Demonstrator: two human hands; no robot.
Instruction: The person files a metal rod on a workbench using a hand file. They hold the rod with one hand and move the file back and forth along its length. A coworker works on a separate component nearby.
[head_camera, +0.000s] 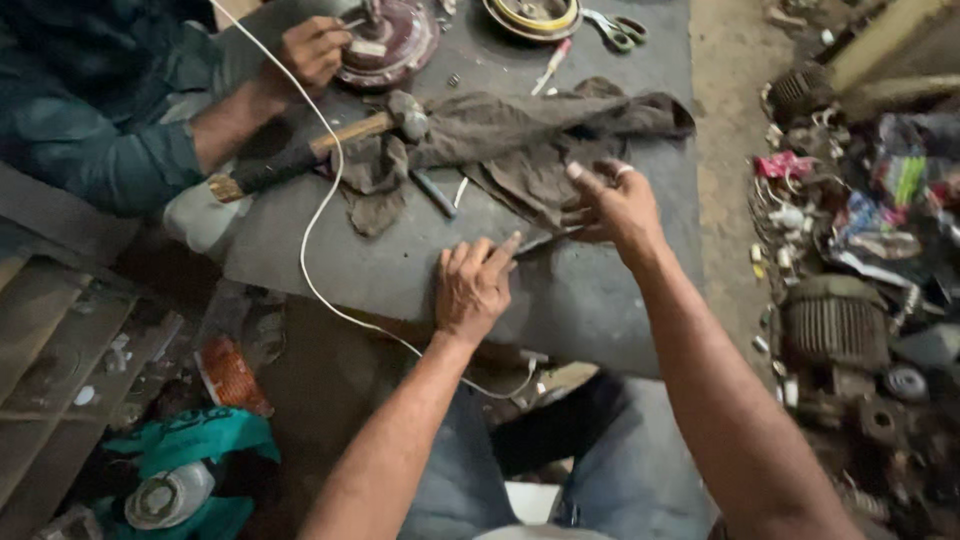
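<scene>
The thin dark strip (540, 240) lies between both hands, slanting up rightward; the left hand (470, 290) presses flat, forefinger on its near end. The right hand (615, 205), fingers loosely spread, pinches its far end.

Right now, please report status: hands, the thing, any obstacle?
Left hand flat on table, open. Right hand pinching thin dark strip. Grey rag and hammer just beyond.
</scene>
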